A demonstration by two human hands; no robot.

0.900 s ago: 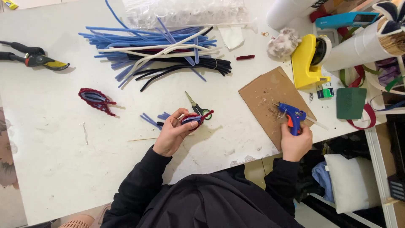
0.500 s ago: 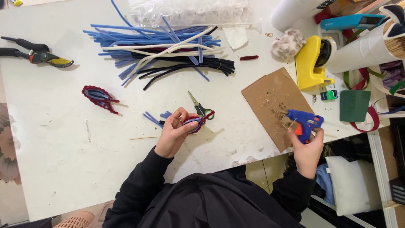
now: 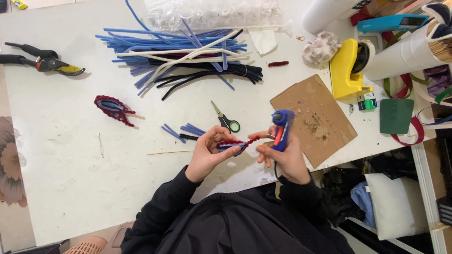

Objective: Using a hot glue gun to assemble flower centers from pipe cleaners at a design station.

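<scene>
At frame centre, the left hand [image 3: 209,153] pinches a half-made red-and-blue pipe-cleaner petal [image 3: 234,145]; the right hand [image 3: 282,157] grips a blue glue gun [image 3: 281,129]. One finished petal [image 3: 112,108] lies at left.

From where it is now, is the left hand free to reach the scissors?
Probably not at once: the left hand is pinching the red-and-blue piece. The green-handled scissors lie close beyond it, with bare table between.

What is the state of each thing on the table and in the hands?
Glue gun: held in right hand.
Red and blue leaf piece: pinched in left hand.
Scissors: closed, lying flat.
Pruning shears: closed.
Finished leaf: lying apart.
Cardboard: flat, spotted.
</scene>
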